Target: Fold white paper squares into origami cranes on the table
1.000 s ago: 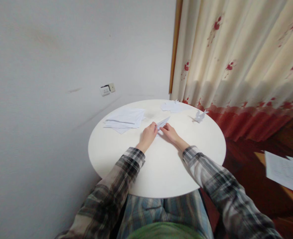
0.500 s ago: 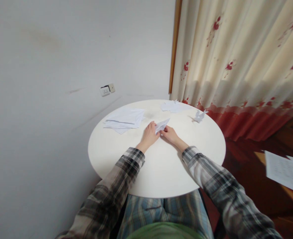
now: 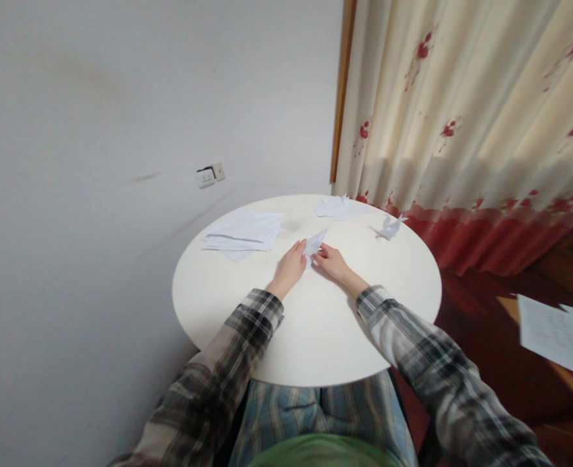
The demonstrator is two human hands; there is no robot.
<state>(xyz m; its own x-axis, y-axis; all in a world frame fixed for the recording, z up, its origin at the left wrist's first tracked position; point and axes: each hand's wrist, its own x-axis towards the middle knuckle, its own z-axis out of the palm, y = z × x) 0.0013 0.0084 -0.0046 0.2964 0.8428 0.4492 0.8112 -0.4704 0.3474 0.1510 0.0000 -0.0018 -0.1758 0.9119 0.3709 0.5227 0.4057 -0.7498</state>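
Note:
A folded piece of white paper point(image 3: 315, 241) with a pointed upper tip is between my hands, over the middle of the round white table point(image 3: 325, 324). My left hand point(image 3: 291, 264) grips its left side, fingers together along the edge. On the right side my right hand point(image 3: 331, 261) pinches the paper near its lower part. The fingertips hide some of the folds, so its full shape cannot be made out.
White paper sheets point(image 3: 242, 232) lie in a pile at the table's back left. More paper point(image 3: 339, 209) is at the back. A folded paper figure point(image 3: 391, 227) stands at the back right. Beyond the table's right edge are printed sheets point(image 3: 553, 334). A wall point(image 3: 96, 259) borders the left.
The folded paper has turned slightly, its tip now pointing more upward and a little to the left. A lower part of it shows between my hands. Both hands have barely shifted.

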